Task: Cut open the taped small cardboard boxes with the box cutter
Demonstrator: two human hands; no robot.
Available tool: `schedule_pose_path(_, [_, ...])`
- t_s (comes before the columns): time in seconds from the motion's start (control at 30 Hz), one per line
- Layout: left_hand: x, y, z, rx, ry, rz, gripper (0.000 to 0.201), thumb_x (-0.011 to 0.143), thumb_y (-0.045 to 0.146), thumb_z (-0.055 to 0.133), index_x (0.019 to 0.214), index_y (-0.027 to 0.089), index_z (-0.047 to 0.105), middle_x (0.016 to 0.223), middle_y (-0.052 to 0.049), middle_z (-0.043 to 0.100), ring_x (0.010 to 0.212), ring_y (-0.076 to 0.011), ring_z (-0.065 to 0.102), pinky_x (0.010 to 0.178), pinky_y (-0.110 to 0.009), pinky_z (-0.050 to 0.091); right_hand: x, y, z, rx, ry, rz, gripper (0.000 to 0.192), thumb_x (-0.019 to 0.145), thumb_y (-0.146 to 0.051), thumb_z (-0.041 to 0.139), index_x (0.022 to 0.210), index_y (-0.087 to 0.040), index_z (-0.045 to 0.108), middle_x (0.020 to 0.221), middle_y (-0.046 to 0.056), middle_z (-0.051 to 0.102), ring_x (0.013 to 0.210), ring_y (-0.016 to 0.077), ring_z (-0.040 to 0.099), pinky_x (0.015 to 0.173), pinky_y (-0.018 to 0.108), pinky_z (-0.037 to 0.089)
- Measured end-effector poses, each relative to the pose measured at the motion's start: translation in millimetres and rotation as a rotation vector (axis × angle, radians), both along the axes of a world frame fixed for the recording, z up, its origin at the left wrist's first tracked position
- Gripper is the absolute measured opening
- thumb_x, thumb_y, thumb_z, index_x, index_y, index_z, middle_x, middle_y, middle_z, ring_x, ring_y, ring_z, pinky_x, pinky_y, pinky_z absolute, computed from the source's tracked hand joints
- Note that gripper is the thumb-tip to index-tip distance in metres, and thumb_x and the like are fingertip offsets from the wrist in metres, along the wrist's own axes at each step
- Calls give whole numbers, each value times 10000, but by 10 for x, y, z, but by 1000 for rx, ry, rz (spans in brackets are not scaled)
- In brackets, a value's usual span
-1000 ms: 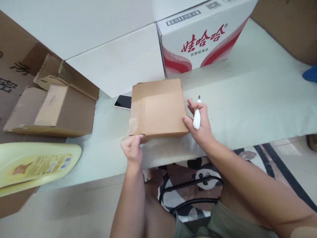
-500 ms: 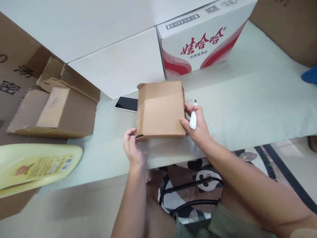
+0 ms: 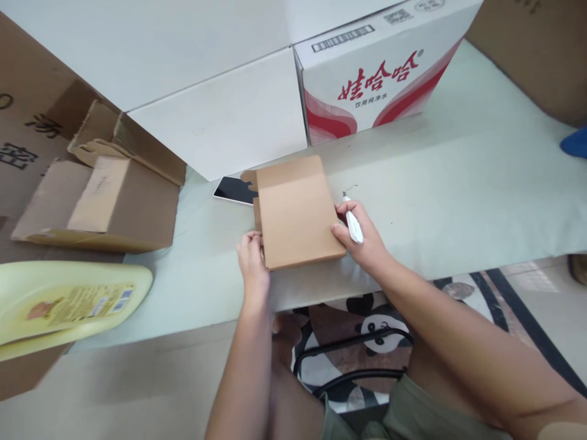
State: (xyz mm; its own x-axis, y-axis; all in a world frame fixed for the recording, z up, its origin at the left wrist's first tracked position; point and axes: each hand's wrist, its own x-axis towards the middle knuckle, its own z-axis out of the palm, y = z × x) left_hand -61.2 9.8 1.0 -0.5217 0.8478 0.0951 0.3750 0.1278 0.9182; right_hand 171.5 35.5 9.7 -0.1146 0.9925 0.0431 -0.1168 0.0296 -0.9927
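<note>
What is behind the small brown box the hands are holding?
Behind the small brown box a dark phone lies flat on the table, its right end hidden by the box. Farther back stands a white carton.

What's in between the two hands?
In the head view, the small brown cardboard box lies between them: the left hand grips its left edge, and the right hand, holding a white cutter, presses its right edge.

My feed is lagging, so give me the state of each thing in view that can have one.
small cardboard box: shut, held from both sides on the table.
left hand: gripping the box's near left corner.
right hand: against the box's right edge, holding the white cutter.
phone: screen dark, partly behind the box.
brown box at left: flaps open.
printed carton: shut.
</note>
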Motion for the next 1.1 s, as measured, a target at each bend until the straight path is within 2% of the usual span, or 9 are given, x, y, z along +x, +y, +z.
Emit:
schedule_pose_path(0.2, [8,-42,104,-66,-84,-77,292,875,426,554,838,207,742,1021,-89,758,1083,-277,669,996,-375,484,-9,2,9,-8,3,-14,354,794,-382,688,1003,-293,416,1308,88,648,1238,277,634,1041,469,477])
schedule_pose_path(0.37, [2,-49,125,-75,-302,-50,276,770,445,626,842,214,760,1040,-75,782,1029,-276,688,885,-366,529,-3,-2,32,-5,-4,-19,349,786,-385,678,997,-290,417,1258,84,650,1202,277,653,1021,468,502])
schedule_pose_path(0.5, [-160,-96,196,-113,-356,-265,262,685,397,683,497,228,614,1162,-92,790,1127,-332,684,895,-397,539,16,3,50,-9,-26,-33,347,785,-381,681,990,-289,417,1217,73,660,1178,271,660,1020,467,519])
schedule_pose_path(0.63, [-329,-176,302,-201,-311,-515,288,689,406,738,483,217,669,1376,-112,718,1193,-371,655,907,-427,511,30,13,29,-43,-7,-17,372,790,-418,699,994,-292,414,1291,75,661,1235,267,642,1077,477,497])
schedule_pose_path(0.77, [-315,-222,358,-226,-353,-661,247,609,349,786,473,209,634,1034,-121,740,910,-303,661,770,-406,468,31,8,0,-62,28,4,380,795,-432,705,995,-295,413,1320,79,654,1284,273,631,1109,488,466])
schedule_pose_path(0.83, [-246,-225,365,-173,-450,-637,203,558,299,770,492,209,600,878,-86,676,805,-252,618,724,-379,447,28,4,-6,-60,34,-3,374,789,-420,705,991,-293,418,1283,73,663,1253,269,639,1095,481,471])
schedule_pose_path(0.93, [-118,-201,366,-93,-689,-505,149,494,235,660,613,220,572,850,-54,625,783,-229,588,694,-355,448,22,0,-18,-43,23,-34,361,783,-406,699,975,-289,417,1238,65,668,1210,264,643,1079,469,481])
schedule_pose_path(1.0, [-43,-168,363,-63,-742,-365,261,445,197,587,703,229,563,980,-56,659,900,-251,617,692,-338,462,20,-3,-33,-26,19,-47,360,785,-403,699,974,-288,415,1259,69,668,1230,267,639,1097,475,470])
schedule_pose_path(1.1, [18,-130,345,-58,-612,-126,380,417,165,530,787,239,578,1312,-43,640,1148,-286,606,649,-299,450,26,-17,-57,-5,26,-27,348,803,-395,698,1002,-291,432,1379,93,649,1341,283,608,1160,513,420])
